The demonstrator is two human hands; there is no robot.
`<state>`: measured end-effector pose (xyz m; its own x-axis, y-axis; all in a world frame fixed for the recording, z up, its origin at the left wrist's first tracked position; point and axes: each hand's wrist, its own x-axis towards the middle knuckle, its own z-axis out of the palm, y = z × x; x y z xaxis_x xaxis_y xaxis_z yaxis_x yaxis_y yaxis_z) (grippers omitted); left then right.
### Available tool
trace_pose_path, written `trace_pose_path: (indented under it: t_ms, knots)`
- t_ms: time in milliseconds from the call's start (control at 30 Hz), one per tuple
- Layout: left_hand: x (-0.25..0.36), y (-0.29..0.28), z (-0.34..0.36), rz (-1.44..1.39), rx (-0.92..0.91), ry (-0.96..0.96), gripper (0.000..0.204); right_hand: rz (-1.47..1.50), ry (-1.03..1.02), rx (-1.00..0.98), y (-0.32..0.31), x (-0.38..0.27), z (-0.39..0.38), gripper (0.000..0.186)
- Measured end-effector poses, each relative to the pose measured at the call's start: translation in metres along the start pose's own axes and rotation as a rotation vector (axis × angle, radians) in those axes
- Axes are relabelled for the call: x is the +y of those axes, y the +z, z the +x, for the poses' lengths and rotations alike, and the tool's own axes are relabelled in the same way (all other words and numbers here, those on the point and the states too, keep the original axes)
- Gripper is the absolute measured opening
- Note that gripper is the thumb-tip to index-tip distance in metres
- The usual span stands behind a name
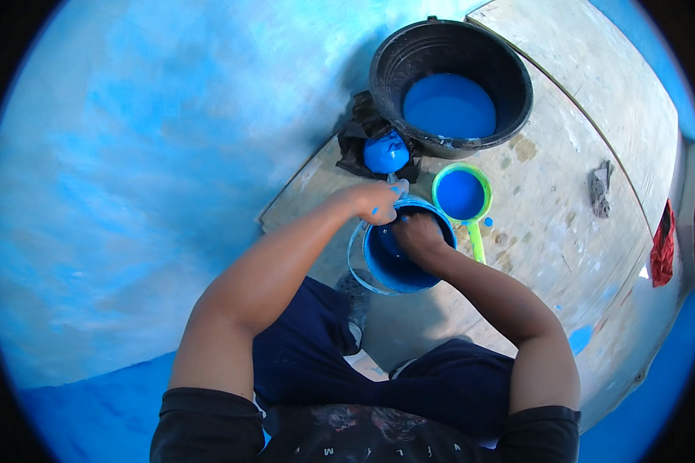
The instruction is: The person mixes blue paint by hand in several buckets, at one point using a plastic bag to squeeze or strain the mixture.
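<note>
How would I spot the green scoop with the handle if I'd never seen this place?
Find the big black tub of blue paint at the top of the wooden board. Just below it, right of the small blue bucket that both hands reach into, sits the scoop. It alone has a bright green rim and a green handle pointing toward the person.

Bright, even daylight on my feed; soft shadow under bucket; strong fisheye bend, black corners, slight blur toward rim.
</note>
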<state>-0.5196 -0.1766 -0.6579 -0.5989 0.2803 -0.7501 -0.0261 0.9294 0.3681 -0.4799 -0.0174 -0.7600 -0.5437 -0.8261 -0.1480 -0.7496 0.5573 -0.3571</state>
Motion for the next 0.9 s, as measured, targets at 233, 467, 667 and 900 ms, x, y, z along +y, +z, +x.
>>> trace_pose_path:
  t_ms: [233,467,667,900]
  knots:
    - [0.011,-0.009,-0.001,0.022,-0.074,-0.051,0.048,-0.128,0.103,0.047,-0.016,-0.022,-0.028,0.016]
    - [-0.014,-0.002,-0.001,0.03,0.009,-0.024,0.051,-0.065,0.0,-0.093,0.015,-0.008,-0.016,0.011]
    - [-0.028,-0.001,-0.004,-0.098,0.048,0.025,0.044,-0.027,-0.029,-0.063,0.014,0.003,0.008,0.013]
    - [-0.003,-0.005,-0.036,-0.171,0.057,0.119,0.049,0.092,-0.069,-0.093,-0.072,-0.001,-0.009,0.016]
